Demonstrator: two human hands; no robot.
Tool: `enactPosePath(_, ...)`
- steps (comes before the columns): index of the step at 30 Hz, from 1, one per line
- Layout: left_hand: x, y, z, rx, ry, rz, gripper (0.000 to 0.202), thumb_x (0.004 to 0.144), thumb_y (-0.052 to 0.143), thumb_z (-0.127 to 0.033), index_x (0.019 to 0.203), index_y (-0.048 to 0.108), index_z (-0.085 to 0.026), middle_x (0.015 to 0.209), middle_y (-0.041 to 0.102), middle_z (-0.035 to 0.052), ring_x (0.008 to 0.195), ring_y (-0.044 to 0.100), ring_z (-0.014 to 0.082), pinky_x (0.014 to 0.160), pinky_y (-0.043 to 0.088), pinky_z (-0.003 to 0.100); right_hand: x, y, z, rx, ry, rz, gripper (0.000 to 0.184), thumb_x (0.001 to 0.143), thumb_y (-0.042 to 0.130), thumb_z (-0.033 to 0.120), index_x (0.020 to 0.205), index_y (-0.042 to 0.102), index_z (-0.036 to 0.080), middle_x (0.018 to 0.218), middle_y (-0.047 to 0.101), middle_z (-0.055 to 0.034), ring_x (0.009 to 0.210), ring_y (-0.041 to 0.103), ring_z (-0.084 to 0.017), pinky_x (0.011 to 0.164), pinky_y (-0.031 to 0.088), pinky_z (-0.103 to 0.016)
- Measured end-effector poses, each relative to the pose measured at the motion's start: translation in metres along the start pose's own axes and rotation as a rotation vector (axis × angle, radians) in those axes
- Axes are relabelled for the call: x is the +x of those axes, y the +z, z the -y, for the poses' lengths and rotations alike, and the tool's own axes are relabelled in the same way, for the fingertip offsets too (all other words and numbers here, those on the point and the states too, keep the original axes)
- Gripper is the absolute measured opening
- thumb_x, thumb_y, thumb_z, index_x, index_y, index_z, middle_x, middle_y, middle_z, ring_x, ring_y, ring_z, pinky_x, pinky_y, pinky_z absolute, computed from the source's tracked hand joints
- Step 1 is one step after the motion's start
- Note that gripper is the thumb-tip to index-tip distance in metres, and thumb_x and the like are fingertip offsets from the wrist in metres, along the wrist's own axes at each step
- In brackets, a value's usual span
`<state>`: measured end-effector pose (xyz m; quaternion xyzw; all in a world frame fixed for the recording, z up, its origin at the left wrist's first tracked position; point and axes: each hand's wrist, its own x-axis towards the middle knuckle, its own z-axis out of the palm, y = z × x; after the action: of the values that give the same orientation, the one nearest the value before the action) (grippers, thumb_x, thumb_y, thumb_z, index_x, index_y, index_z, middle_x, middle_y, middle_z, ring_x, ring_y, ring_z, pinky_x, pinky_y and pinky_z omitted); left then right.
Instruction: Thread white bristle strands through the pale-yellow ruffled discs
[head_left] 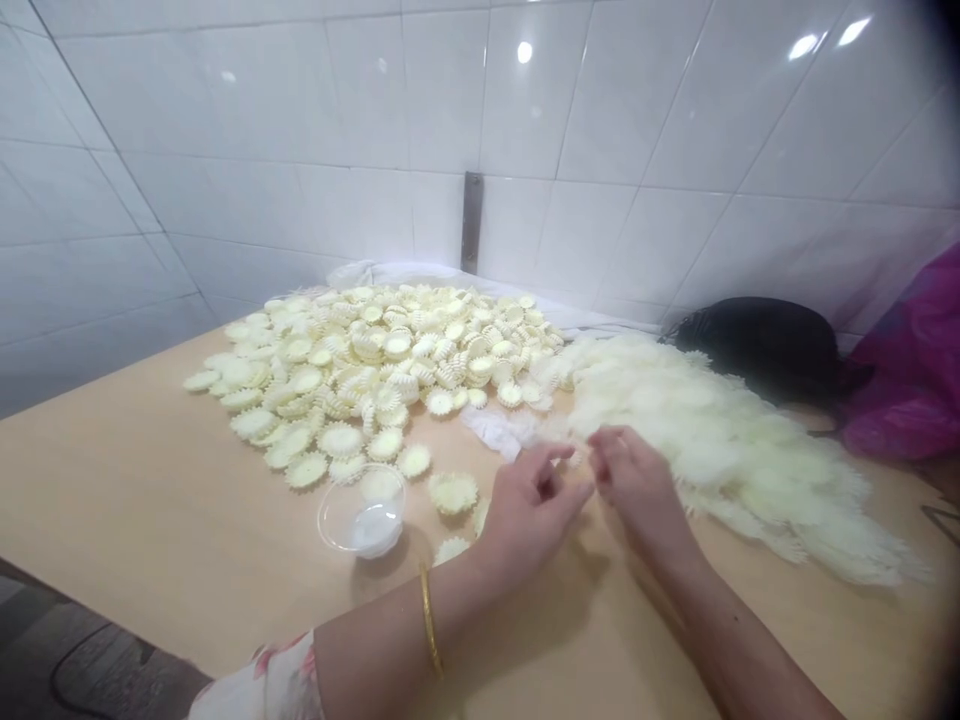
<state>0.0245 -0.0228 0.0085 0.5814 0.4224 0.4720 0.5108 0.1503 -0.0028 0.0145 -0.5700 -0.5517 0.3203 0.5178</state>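
Observation:
My left hand (525,510) and my right hand (637,485) meet over the wooden table (150,500), fingertips pinched together on a small pale yellow paper flower piece (579,458). A gold bangle sits on my left wrist. A heap of finished round pale yellow paper flowers (375,370) spreads out ahead to the left. A long pile of flat, unshaped cream paper pieces (712,440) lies just right of my hands. A small clear plastic cup (361,515) stands left of my left hand, with a few loose flowers (452,492) beside it.
White tiled walls close the table at the back and left. A black bag (765,345) and a pink plastic bag (911,370) lie at the far right. White cloth (390,275) is bunched behind the flower heap. The table's near left edge drops to the floor.

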Motion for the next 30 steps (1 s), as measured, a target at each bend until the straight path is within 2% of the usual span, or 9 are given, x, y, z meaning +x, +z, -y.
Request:
enactPosePath(3, -0.007, 0.002, 0.006, 0.289, 0.137, 0.11, 0.025, 0.078, 0.052, -0.03, 0.096, 0.062, -0.017, 0.056, 0.049, -0.0021, 0.051, 0.041, 0.0092, 0.053, 0.034, 0.022, 0.005, -0.006, -0.001, 0.111, 0.094, -0.061, 0.046, 0.075, 0.05, 0.058, 0.053, 0.043, 0.019, 0.043, 0.034, 0.0061, 0.037, 0.03, -0.007, 0.035, 0.022, -0.02)
enactPosePath(6, -0.012, 0.006, 0.011, 0.418, 0.2, 0.223, 0.019, 0.079, 0.05, -0.028, 0.079, 0.064, -0.016, 0.052, 0.045, -0.0026, 0.049, 0.038, 0.009, 0.051, 0.031, 0.022, 0.004, -0.005, 0.001, 0.335, 0.255, 0.038, 0.056, 0.074, 0.043, 0.066, 0.046, 0.039, 0.018, 0.038, 0.031, 0.0061, 0.034, 0.026, -0.006, 0.033, 0.019, -0.02)
enactPosePath(10, -0.009, 0.006, 0.01, 0.226, 0.196, 0.108, 0.019, 0.082, 0.046, -0.026, 0.083, 0.062, -0.016, 0.061, 0.052, -0.0005, 0.056, 0.043, 0.0097, 0.055, 0.034, 0.022, -0.002, -0.001, 0.003, 0.667, 0.409, 0.196, 0.042, 0.07, 0.055, 0.059, 0.07, 0.059, 0.017, 0.054, 0.049, 0.003, 0.045, 0.042, -0.008, 0.043, 0.035, -0.021)
enactPosePath(12, -0.004, 0.003, 0.009, 0.099, 0.172, 0.028, 0.018, 0.082, 0.047, -0.026, 0.086, 0.06, -0.016, 0.068, 0.055, 0.0012, 0.062, 0.048, 0.0111, 0.059, 0.037, 0.022, -0.004, 0.0, 0.004, 0.678, 0.42, 0.268, 0.033, 0.065, 0.066, 0.044, 0.086, 0.06, 0.019, 0.065, 0.056, 0.0021, 0.055, 0.05, -0.01, 0.05, 0.039, -0.022)
enactPosePath(14, 0.0, 0.002, 0.009, 0.031, 0.147, -0.008, 0.014, 0.08, 0.05, -0.025, 0.083, 0.059, -0.015, 0.071, 0.057, 0.0024, 0.067, 0.051, 0.0125, 0.063, 0.039, 0.023, -0.006, 0.004, 0.002, 0.621, 0.414, 0.318, 0.033, 0.063, 0.07, 0.037, 0.089, 0.06, 0.02, 0.07, 0.059, 0.0012, 0.061, 0.053, -0.012, 0.052, 0.039, -0.022)
enactPosePath(19, -0.001, 0.004, 0.01, 0.053, 0.147, 0.045, 0.009, 0.078, 0.052, -0.022, 0.078, 0.058, -0.015, 0.07, 0.056, 0.0015, 0.066, 0.05, 0.0119, 0.062, 0.039, 0.023, -0.006, 0.011, -0.005, 0.539, 0.342, 0.198, 0.034, 0.064, 0.068, 0.048, 0.068, 0.055, 0.017, 0.049, 0.048, 0.0048, 0.042, 0.04, -0.007, 0.04, 0.028, -0.019)
enactPosePath(23, -0.006, 0.005, 0.005, 0.169, 0.148, 0.029, 0.012, 0.079, 0.051, -0.026, 0.075, 0.056, -0.016, 0.063, 0.052, -0.0001, 0.059, 0.045, 0.0115, 0.057, 0.036, 0.024, -0.004, 0.011, -0.006, 0.541, 0.457, 0.141, 0.047, 0.067, 0.057, 0.061, 0.056, 0.05, 0.017, 0.041, 0.037, 0.0068, 0.034, 0.025, -0.004, 0.034, 0.016, -0.018)
enactPosePath(26, -0.006, 0.003, 0.003, 0.236, 0.178, 0.026, 0.006, 0.076, 0.054, -0.022, 0.077, 0.057, -0.017, 0.074, 0.055, 0.0022, 0.068, 0.049, 0.0136, 0.061, 0.037, 0.024, -0.007, 0.012, -0.003, 0.652, 0.493, 0.215, 0.05, 0.073, 0.046, 0.066, 0.068, 0.057, 0.017, 0.052, 0.051, 0.0017, 0.041, 0.041, -0.008, 0.038, 0.03, -0.02)
enactPosePath(30, -0.001, 0.0, 0.004, 0.302, 0.197, -0.047, 0.007, 0.073, 0.055, -0.019, 0.067, 0.057, -0.016, 0.079, 0.053, 0.0034, 0.072, 0.047, 0.0145, 0.063, 0.035, 0.026, -0.014, 0.013, 0.002, 0.707, 0.397, 0.368, 0.049, 0.081, 0.037, 0.06, 0.099, 0.059, 0.02, 0.076, 0.061, -0.003, 0.064, 0.055, -0.016, 0.057, 0.044, -0.026)
